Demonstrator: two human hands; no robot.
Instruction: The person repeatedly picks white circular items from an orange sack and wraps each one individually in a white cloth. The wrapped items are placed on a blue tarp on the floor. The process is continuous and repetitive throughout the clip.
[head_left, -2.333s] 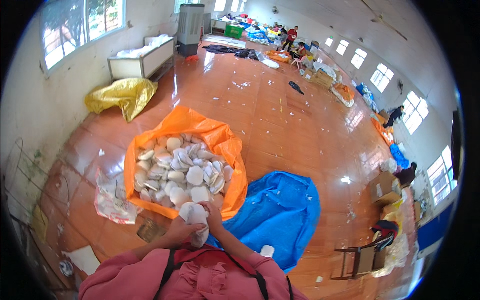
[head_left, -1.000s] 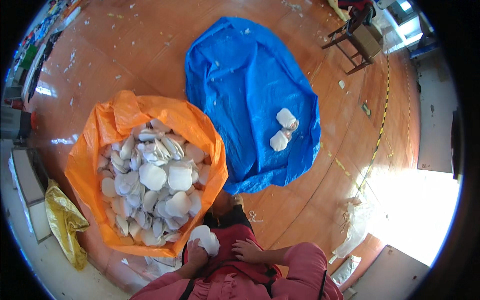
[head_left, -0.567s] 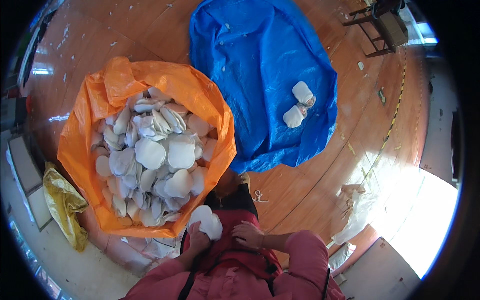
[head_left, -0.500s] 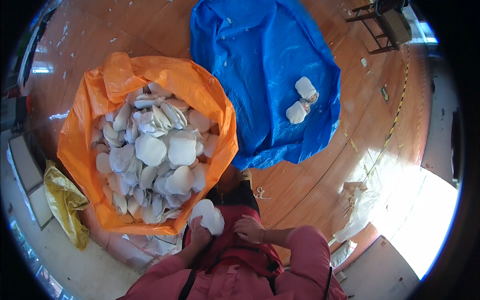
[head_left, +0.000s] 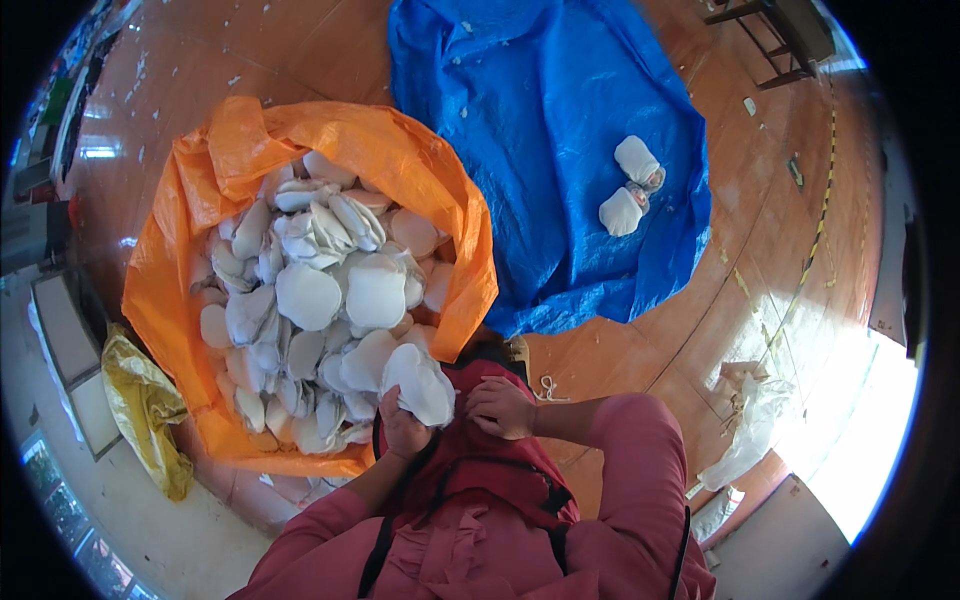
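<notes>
My left hand (head_left: 404,428) is closed on the edge of a small stack of white pads (head_left: 421,386), flat and rounded with wavy outlines. The stack is tilted above my lap, at the near right rim of an orange sack (head_left: 470,255). Many similar white pads (head_left: 308,296) fill that sack in a loose heap. Just right of the held stack, my right hand (head_left: 503,408) hovers over or rests on my red apron (head_left: 500,465). Its fingers are loosely bent with nothing visible in them, and it appears apart from the pads.
A blue sheet or sack (head_left: 545,190) lies spread at the far right of the orange one, with two white bundles (head_left: 637,160) on it. A yellow sack (head_left: 145,410) sits at the left. Clear plastic (head_left: 750,425) lies right, and a wooden stool (head_left: 785,40) stands far right.
My left hand has lifted the white pads forward, toward the orange sack's rim. My right hand has moved slightly forward, and its fingers are more bent. The whole view has shifted a little.
</notes>
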